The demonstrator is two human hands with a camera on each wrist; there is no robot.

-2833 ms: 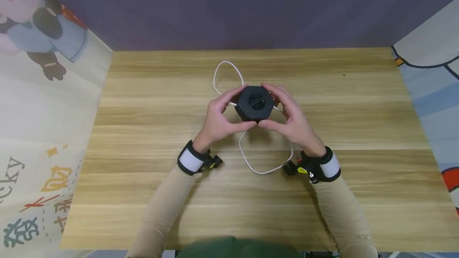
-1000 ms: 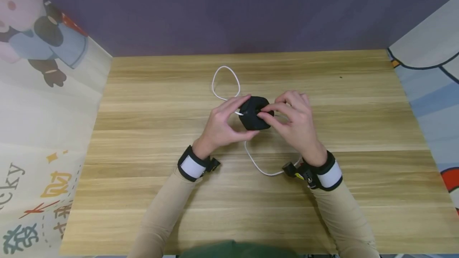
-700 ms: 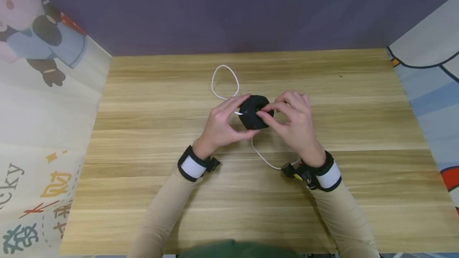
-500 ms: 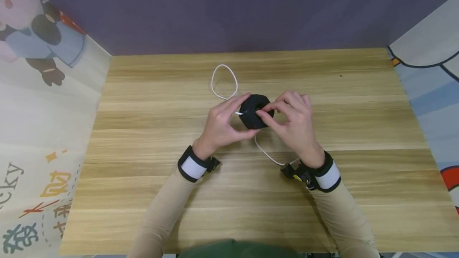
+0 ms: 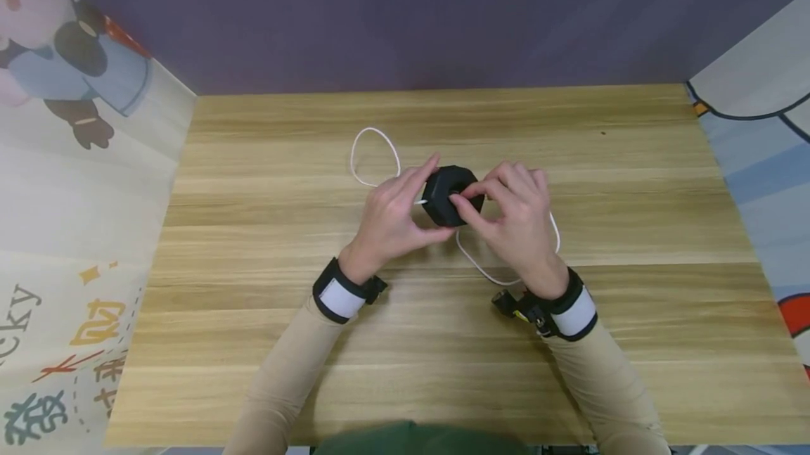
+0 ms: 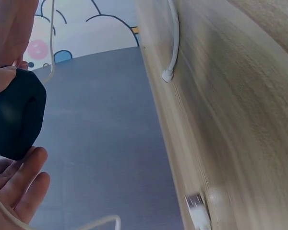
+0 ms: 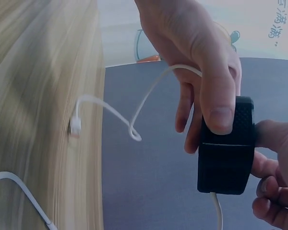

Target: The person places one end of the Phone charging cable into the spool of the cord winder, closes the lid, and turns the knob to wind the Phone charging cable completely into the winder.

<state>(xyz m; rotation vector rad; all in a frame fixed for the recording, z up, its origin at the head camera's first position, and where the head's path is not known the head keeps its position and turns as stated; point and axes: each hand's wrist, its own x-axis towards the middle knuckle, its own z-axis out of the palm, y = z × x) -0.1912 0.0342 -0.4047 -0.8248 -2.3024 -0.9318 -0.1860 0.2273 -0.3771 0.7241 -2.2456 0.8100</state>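
Note:
A black hexagonal cable winder [image 5: 439, 196] is held up above the table between both hands, its top face tilted. My left hand [image 5: 394, 219] grips it from the left, index finger along the far side and thumb at the near side. With thumb and index finger, my right hand [image 5: 515, 216] pinches at the round recess in the middle, where the knob is covered by the fingers. A white cable [image 5: 363, 129] leaves the winder on both sides and hangs in loops. In the left wrist view a metal USB plug [image 6: 196, 203] and a white connector [image 6: 167, 74] dangle over the table.
The wooden table [image 5: 285, 385] lies under the hands. A dark partition [image 5: 443, 19] borders its far edge, and printed cartoon walls [image 5: 69, 230] stand at left and right. Wrist straps with small cameras [image 5: 373, 290] sit on both wrists.
My right hand has moved from the winder's right side to its middle and pinches there. The winder has tilted. Lately the far cable loop has shifted left and the near one right.

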